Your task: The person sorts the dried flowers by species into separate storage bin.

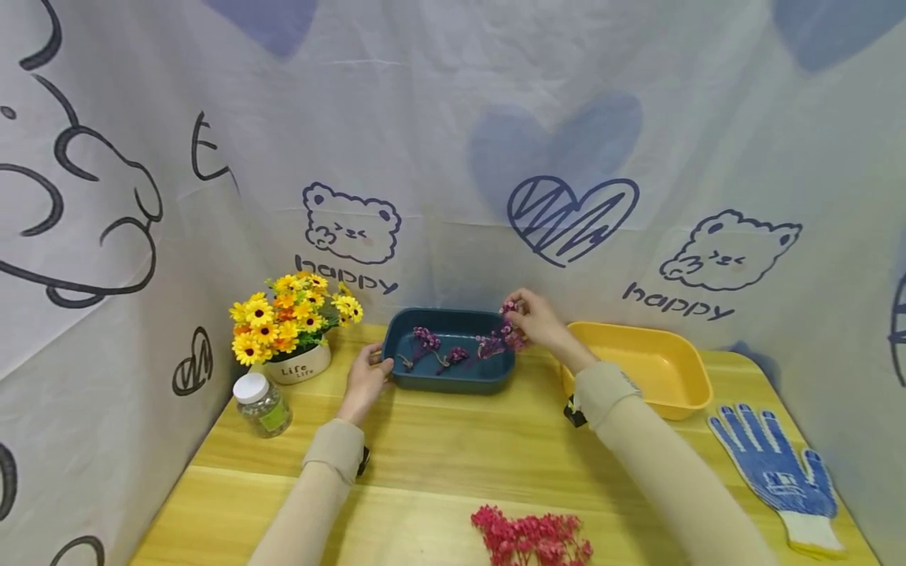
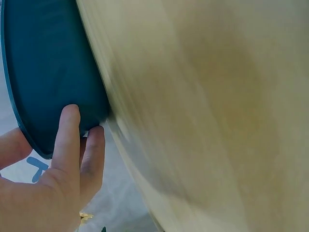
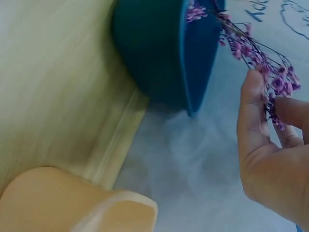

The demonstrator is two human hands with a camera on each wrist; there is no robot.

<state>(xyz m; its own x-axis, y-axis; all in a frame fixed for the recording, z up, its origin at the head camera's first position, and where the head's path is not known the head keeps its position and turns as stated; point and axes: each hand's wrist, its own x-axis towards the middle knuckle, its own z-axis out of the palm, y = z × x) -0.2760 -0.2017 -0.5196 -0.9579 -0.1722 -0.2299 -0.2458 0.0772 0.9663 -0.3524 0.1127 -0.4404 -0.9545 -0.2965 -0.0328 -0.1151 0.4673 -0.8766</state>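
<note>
At the left end of a dark teal basin (image 1: 453,385), my left hand (image 1: 366,377) grips the wall. Its thumb is by the rim and its fingers lie against the outside in the left wrist view. Over the basin's right end, my right hand (image 1: 535,320) pinches a sprig of small purple dried flowers (image 3: 241,48) between thumb and fingers. The sprig's other end reaches over the rim into the basin. Inside the basin lie more purple flower sprigs (image 1: 427,339), their thin stems across its floor.
A yellow basin (image 1: 658,369) stands right of the teal one, partly behind my right forearm. A blue-and-white glove (image 1: 775,464) lies at the right edge. Left are potted yellow flowers (image 1: 283,322) and a white-lidded jar (image 1: 263,405). Pink-red dried flowers (image 1: 531,538) lie at the front.
</note>
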